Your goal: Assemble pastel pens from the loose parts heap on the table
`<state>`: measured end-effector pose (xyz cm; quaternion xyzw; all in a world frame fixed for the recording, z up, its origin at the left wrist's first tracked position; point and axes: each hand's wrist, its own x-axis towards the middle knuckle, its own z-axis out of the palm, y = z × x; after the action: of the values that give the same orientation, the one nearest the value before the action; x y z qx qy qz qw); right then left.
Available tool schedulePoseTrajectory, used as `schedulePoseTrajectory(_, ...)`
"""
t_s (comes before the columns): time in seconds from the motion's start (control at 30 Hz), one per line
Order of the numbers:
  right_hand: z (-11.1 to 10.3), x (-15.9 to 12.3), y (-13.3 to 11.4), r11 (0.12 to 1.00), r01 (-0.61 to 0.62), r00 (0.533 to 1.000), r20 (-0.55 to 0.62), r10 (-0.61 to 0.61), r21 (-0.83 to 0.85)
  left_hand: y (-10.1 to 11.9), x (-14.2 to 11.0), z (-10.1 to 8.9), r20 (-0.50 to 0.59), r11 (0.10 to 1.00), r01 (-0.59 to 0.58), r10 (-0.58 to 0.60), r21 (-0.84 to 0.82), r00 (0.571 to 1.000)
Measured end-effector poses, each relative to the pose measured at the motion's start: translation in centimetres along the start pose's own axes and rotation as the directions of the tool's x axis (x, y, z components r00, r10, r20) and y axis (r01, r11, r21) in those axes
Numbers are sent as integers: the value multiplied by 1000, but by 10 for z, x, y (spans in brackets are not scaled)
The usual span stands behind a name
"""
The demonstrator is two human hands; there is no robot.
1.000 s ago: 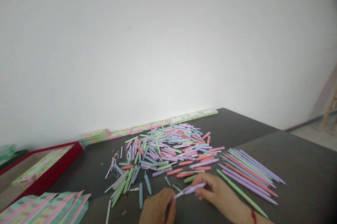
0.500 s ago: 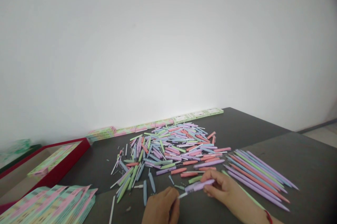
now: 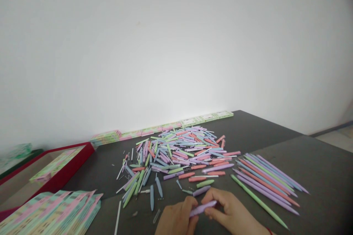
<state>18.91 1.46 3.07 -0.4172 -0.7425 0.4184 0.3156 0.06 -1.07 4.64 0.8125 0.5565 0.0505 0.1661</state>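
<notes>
Closer together than a moment ago, the left hand (image 3: 176, 216) and right hand (image 3: 226, 207) have closed up the gap where a white stick showed. Between them, low over the dark table (image 3: 264, 135), is a lavender pen (image 3: 203, 208): the right thumb and fingers pinch its upper end, while the left fingers wrap the other, hiding its tip. Just beyond lies a purple barrel (image 3: 201, 191); the heap of pen parts (image 3: 179, 155) spreads behind, and long pens (image 3: 266, 185) lie side by side to the right.
</notes>
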Motion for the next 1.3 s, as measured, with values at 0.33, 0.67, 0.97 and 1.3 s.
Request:
schedulePoseTrajectory(0.33, 2, -1, -6, 992, -71, 997, 38, 68, 104, 4, 2, -7, 73, 999, 42, -44, 30, 996)
schedulePoseTrajectory(0.67, 15, 0, 17, 951, -267, 956, 165, 242, 158, 6, 3, -1, 122, 990, 16, -33, 139, 992)
schedulePoseTrajectory(0.97, -6, -1, -7, 996, -66, 983, 166, 75, -58, 7, 4, -5, 149, 976, 53, -86, 212, 985)
schedulePoseTrajectory(1.3, 1, -2, 6, 967, -247, 945, 233, 228, 57, 6, 5, 1, 150, 972, 32, -69, 234, 986)
